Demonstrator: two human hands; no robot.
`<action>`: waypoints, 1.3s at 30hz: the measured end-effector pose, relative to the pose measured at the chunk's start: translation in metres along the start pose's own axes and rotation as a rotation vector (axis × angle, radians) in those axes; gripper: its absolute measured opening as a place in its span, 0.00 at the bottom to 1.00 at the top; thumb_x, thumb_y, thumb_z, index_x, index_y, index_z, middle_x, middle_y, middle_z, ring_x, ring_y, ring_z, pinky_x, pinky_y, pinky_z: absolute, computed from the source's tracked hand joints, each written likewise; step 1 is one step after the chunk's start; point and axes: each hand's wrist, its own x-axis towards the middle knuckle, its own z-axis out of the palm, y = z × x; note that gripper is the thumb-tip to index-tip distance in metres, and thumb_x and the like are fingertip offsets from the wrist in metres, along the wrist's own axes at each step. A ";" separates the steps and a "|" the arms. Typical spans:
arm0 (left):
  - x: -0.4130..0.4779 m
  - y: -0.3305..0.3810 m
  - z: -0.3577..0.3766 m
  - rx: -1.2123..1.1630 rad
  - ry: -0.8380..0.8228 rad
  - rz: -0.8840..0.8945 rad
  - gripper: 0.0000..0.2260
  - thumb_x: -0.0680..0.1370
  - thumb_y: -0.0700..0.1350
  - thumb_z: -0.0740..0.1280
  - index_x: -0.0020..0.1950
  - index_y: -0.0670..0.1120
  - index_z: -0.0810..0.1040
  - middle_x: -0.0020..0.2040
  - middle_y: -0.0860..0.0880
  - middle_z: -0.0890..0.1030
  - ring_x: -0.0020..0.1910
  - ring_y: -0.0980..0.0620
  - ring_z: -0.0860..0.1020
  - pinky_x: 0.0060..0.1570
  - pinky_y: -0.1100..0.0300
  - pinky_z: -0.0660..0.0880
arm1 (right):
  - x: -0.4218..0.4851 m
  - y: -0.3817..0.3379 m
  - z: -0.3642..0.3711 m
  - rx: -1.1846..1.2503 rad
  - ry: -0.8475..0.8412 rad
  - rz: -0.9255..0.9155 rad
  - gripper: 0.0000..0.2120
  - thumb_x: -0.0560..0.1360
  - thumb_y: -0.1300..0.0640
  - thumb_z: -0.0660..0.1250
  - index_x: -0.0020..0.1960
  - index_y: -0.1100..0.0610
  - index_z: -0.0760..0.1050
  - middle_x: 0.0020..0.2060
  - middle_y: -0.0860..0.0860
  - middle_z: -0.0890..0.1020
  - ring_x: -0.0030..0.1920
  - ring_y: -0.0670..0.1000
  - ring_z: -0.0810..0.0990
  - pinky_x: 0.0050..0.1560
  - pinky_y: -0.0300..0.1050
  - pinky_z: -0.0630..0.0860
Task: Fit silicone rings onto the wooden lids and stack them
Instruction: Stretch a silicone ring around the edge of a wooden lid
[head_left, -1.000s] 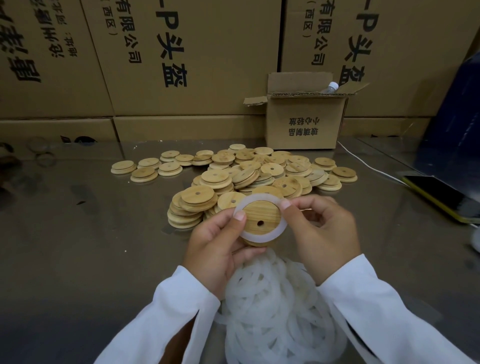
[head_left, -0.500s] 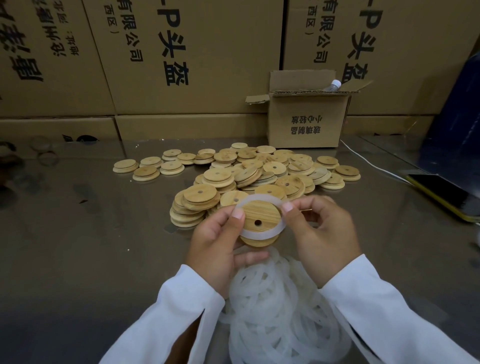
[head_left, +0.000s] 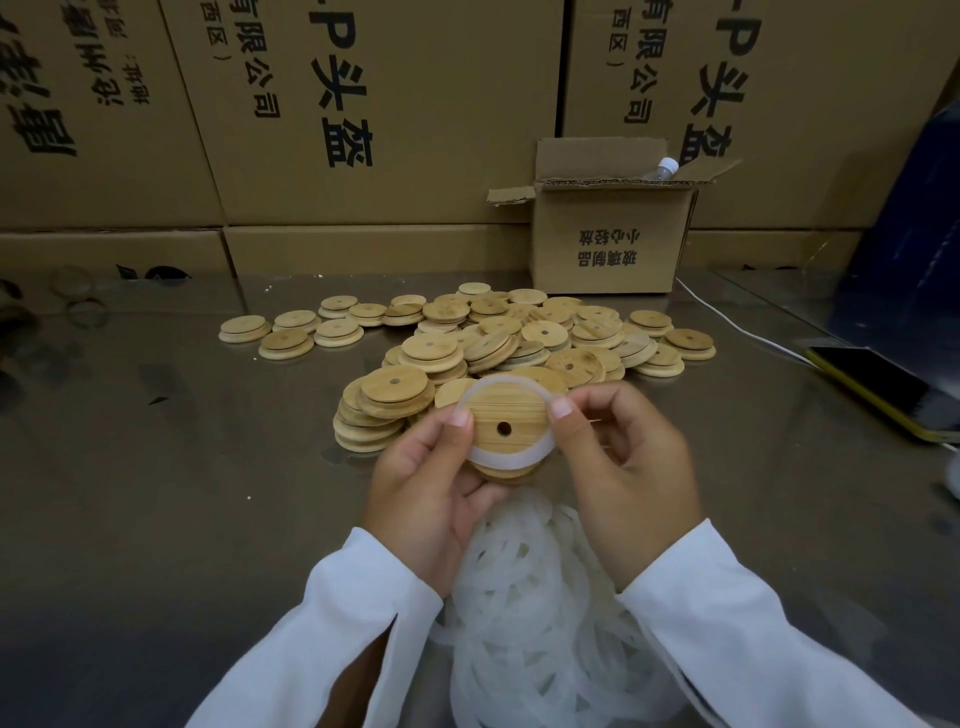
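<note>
Above the table I hold one round wooden lid (head_left: 511, 415) with a small hole in it. A white silicone ring (head_left: 506, 458) lies around the lid's raised part. My left hand (head_left: 431, 493) grips the lid from the left, thumb pressing on the ring. My right hand (head_left: 623, 467) pinches the ring's right edge with thumb and fingers. Behind them a heap of several more wooden lids (head_left: 493, 343) is spread on the table. A pile of loose silicone rings (head_left: 530, 613) lies below my hands, between my white sleeves.
The table (head_left: 156, 493) is shiny metal. A small open cardboard box (head_left: 613, 239) with a bottle in it stands at the back right. Large cartons (head_left: 363, 114) form a wall behind. A phone (head_left: 878, 389) with a white cable (head_left: 737, 325) lies at the right.
The ring's near edge has slipped lower around the lid. Both hands keep their hold and have barely shifted.
</note>
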 end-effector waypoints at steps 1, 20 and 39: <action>0.001 0.000 0.000 -0.026 0.016 -0.005 0.13 0.70 0.44 0.62 0.50 0.39 0.79 0.47 0.40 0.84 0.46 0.46 0.83 0.38 0.57 0.80 | -0.001 0.001 0.001 0.016 0.005 0.008 0.03 0.70 0.53 0.67 0.38 0.49 0.75 0.33 0.43 0.80 0.35 0.42 0.76 0.37 0.34 0.73; -0.001 -0.006 -0.009 0.344 -0.038 0.022 0.18 0.65 0.46 0.69 0.53 0.43 0.80 0.50 0.41 0.83 0.52 0.43 0.81 0.54 0.50 0.76 | 0.003 -0.001 -0.004 -0.072 -0.024 0.023 0.05 0.70 0.59 0.68 0.36 0.52 0.77 0.35 0.47 0.81 0.39 0.48 0.79 0.43 0.41 0.76; 0.000 0.001 -0.006 0.092 -0.026 -0.001 0.14 0.67 0.42 0.67 0.51 0.41 0.80 0.47 0.42 0.84 0.47 0.47 0.83 0.41 0.59 0.79 | 0.007 -0.006 -0.007 -0.081 -0.086 0.023 0.07 0.71 0.58 0.69 0.35 0.50 0.77 0.33 0.45 0.81 0.36 0.43 0.78 0.39 0.31 0.73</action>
